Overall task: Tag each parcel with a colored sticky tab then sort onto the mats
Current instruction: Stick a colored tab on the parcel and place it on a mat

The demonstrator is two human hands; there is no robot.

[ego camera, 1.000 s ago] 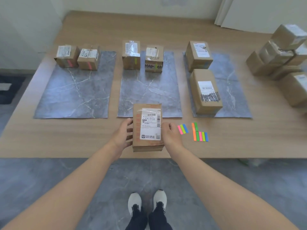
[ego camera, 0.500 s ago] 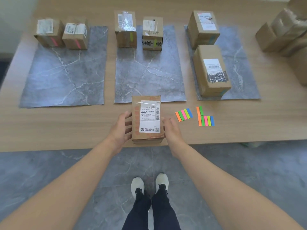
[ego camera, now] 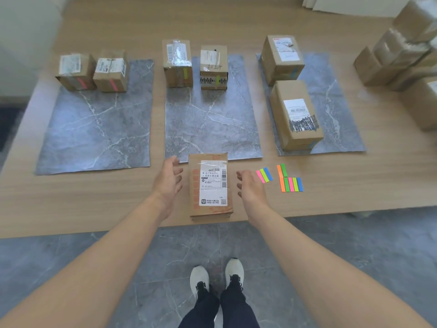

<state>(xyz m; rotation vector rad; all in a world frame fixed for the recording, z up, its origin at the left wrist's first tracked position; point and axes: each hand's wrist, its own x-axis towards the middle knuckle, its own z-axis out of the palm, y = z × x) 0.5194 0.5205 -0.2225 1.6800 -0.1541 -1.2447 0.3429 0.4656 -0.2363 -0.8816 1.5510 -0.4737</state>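
A cardboard parcel [ego camera: 210,185] with a white shipping label lies at the table's near edge, below the middle mat [ego camera: 210,129]. My left hand [ego camera: 168,183] hovers just left of it and my right hand [ego camera: 250,188] just right of it, both apart from the box with relaxed fingers. Two sets of coloured sticky tabs lie to the right, a small set [ego camera: 264,174] and a larger set [ego camera: 290,181]. Two pink-tagged parcels sit on the left mat [ego camera: 94,129], two green-tagged ones at the back of the middle mat, and two blue-tagged ones on the right mat [ego camera: 338,110].
A heap of untagged cardboard parcels [ego camera: 402,58] fills the table's far right. The wooden table's front edge [ego camera: 94,230] runs just below the near parcel. The floor and my shoes are below.
Both hands held the near parcel's sides before; now they have let go and drawn a little apart from it. The parcel lies on the table.
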